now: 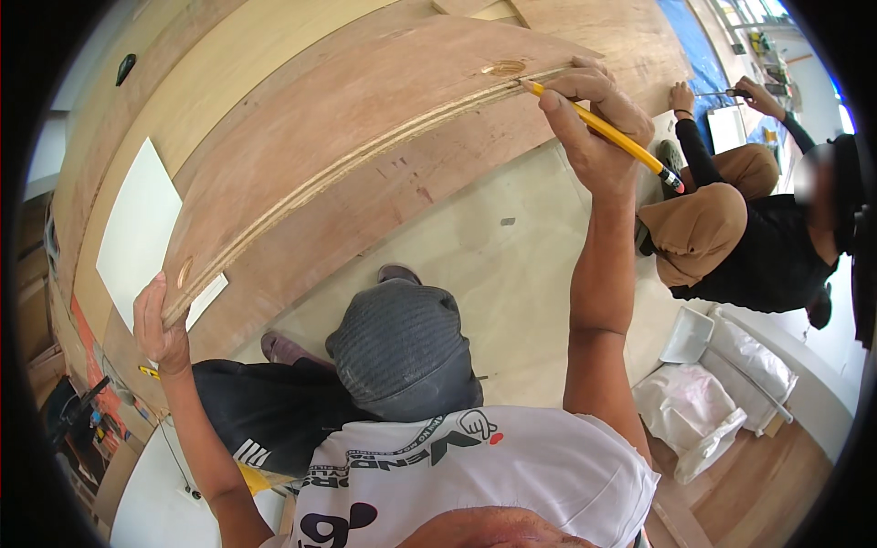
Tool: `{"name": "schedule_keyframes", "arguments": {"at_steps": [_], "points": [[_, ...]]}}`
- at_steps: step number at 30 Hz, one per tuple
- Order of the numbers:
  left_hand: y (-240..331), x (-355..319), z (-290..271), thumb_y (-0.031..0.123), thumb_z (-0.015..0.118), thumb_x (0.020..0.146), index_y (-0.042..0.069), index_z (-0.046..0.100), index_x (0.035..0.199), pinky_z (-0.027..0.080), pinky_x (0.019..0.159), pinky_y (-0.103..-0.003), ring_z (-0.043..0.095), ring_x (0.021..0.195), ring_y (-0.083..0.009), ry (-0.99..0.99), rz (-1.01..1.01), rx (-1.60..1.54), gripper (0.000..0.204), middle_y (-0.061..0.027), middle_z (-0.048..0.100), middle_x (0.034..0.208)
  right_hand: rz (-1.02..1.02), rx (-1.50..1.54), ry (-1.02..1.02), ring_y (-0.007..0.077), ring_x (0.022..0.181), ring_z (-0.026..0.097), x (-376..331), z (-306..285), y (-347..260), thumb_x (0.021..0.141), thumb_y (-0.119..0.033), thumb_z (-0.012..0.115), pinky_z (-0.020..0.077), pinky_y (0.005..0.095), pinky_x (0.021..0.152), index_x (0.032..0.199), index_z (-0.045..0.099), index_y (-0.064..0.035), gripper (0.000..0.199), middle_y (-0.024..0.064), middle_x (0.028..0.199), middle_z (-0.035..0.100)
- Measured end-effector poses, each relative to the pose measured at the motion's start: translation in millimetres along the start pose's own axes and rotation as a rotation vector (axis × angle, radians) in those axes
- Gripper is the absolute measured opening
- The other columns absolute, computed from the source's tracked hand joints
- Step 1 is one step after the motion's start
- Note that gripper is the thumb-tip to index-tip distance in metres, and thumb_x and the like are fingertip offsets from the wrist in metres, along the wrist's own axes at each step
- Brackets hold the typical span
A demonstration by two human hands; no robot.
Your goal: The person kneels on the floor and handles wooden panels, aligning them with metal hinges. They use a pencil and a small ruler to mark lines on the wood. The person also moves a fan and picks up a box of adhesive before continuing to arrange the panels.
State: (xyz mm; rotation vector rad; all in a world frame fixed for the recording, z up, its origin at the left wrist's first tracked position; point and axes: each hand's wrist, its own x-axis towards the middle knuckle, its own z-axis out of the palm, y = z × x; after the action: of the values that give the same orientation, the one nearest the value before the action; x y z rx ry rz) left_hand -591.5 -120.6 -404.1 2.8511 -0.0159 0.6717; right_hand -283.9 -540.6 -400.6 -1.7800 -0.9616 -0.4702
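Pencil (603, 128) pinched in right hand (594, 123); left hand (160, 324) grips plywood board (347, 119) end

a long reddish-brown plywood board (365, 128) stood on edge, its pale layered edge facing up, running from lower left to upper right over larger sheets. a yellow pencil (607, 132) with a dark red-tipped end lay slanted, its point touching the board's upper right edge.
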Motion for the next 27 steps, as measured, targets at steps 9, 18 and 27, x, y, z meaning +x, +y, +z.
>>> {"name": "schedule_keyframes", "arguments": {"at_steps": [9,18,27], "points": [[3.7,3.5,-1.1,0.006,0.072,0.076,-0.003,0.061,0.102,0.052,0.077,-0.036,0.062,0.088,-0.0301,0.014,0.004,0.011,0.029,-0.0174,0.064,0.096,0.043,-0.037,-0.11,0.0151,0.071,0.053,2.2,-7.6,-7.9,0.073,0.006,0.065,0.0434,0.0291,0.077,0.077,0.06,0.0033,0.006,0.0056,0.071,0.061],[6.1,7.1,-0.3,0.006,0.072,0.076,-0.004,0.062,0.099,0.051,0.075,-0.036,0.062,0.085,-0.0299,0.017,0.013,0.022,0.027,-0.0168,0.065,0.094,0.184,0.046,0.067,0.0159,0.065,0.058,0.7,2.1,-9.0,0.065,-0.002,0.071,0.0451,0.0283,0.073,0.067,0.063,-0.0025,0.008,0.0029,0.062,0.061],[9.4,11.0,0.6,0.007,0.072,0.077,-0.005,0.062,0.1,0.051,0.075,-0.035,0.063,0.085,-0.0291,0.056,0.021,0.001,0.027,-0.016,0.065,0.093,-0.015,0.06,-0.005,0.0128,0.063,0.051,7.2,1.9,-13.3,0.073,0.005,0.065,0.0411,0.0232,0.059,0.075,0.06,0.0026,0.005,0.0064,0.069,0.061]]}}
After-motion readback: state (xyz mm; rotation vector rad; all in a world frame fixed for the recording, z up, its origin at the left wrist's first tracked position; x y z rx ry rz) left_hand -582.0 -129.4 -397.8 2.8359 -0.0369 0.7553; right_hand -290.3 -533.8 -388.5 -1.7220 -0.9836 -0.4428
